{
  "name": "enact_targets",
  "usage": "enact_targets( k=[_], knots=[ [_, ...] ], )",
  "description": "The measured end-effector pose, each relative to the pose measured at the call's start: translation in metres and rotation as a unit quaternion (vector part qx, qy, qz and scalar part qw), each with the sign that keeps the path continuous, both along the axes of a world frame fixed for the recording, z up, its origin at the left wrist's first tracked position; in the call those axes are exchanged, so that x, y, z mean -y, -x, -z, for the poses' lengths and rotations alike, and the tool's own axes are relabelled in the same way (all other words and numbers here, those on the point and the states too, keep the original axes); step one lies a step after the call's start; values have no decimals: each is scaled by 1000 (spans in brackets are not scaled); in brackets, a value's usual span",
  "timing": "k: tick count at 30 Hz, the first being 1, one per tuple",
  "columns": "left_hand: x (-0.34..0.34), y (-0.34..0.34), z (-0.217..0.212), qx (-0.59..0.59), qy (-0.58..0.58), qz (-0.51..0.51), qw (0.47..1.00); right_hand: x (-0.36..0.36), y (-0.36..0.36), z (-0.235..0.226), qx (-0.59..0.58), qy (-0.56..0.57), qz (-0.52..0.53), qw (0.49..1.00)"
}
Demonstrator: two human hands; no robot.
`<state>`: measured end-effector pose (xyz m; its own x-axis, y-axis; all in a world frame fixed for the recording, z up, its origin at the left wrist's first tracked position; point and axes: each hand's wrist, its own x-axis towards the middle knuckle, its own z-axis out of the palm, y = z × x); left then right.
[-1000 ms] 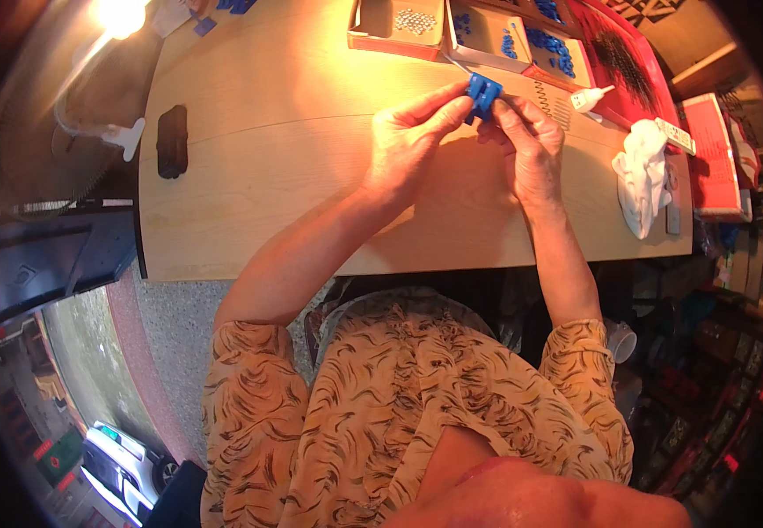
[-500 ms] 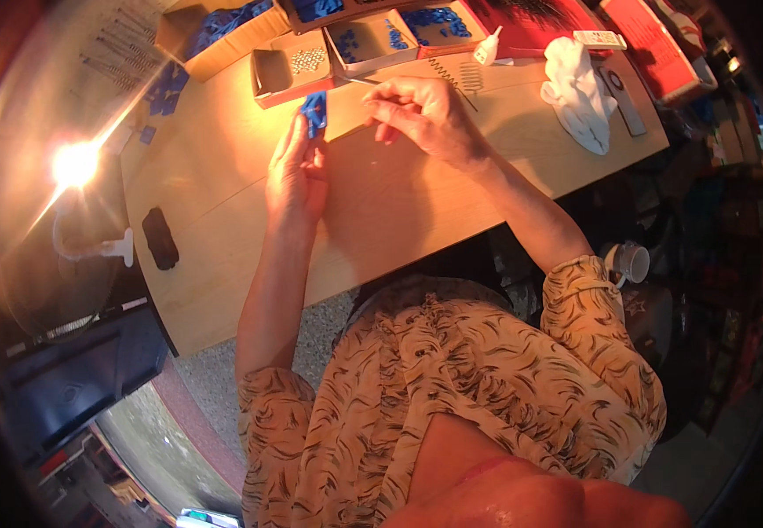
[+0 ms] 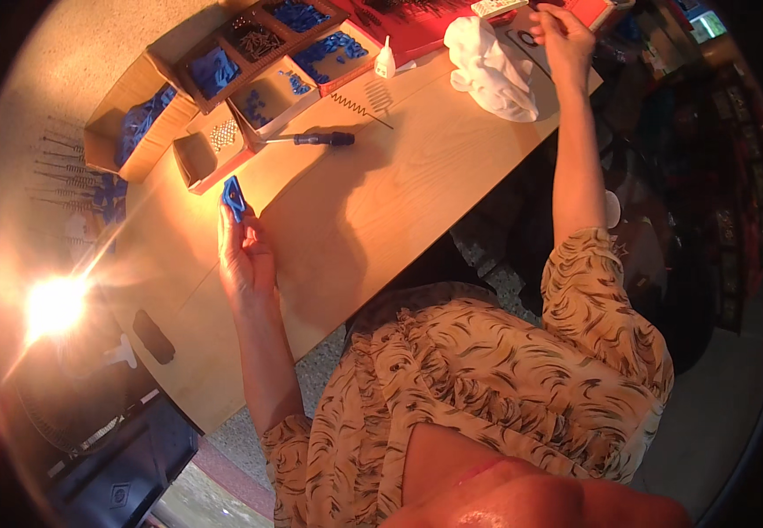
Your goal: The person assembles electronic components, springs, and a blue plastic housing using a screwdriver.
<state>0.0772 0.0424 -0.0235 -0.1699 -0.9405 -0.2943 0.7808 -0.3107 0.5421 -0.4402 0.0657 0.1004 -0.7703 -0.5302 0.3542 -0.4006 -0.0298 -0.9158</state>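
My left hand (image 3: 252, 257) is closed round a small blue plastic part (image 3: 233, 199), held up over the left side of the wooden table. The part has an angled, hollow-looking shape. My right hand (image 3: 566, 44) is stretched out to the far right, above the table's far edge, close to the red tray (image 3: 430, 26). Its fingers are bent and look apart, with nothing visible between them. A screwdriver (image 3: 324, 139) with a dark blue handle lies on the table between my hands, its shaft toward the small boxes.
Boxes of blue parts (image 3: 333, 57) line the far side, with a box of small metal pieces (image 3: 223, 136). A white glue bottle (image 3: 385, 62), a coiled spring (image 3: 350, 106) and a white cloth (image 3: 491, 75) lie nearby. A bright lamp (image 3: 58, 306) glares at left.
My right hand has moved from beside the blue part to the far right. My left hand still holds the part. The view has swung right, bringing the whole screwdriver into sight.
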Motion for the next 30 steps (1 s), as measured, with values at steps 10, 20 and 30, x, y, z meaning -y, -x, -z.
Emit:
enact_targets(
  k=[10,20,30],
  knots=[
    [-6,7,-5,-68,48,16,996,0,-3,46,-367,-78,-119,919],
    [-11,20,-20,20,44,-6,999,20,-227,81,-405,-46,-409,816],
    [-15,6,-34,11,-7,-29,999,-5,-253,73,-227,-48,-437,869]
  ],
)
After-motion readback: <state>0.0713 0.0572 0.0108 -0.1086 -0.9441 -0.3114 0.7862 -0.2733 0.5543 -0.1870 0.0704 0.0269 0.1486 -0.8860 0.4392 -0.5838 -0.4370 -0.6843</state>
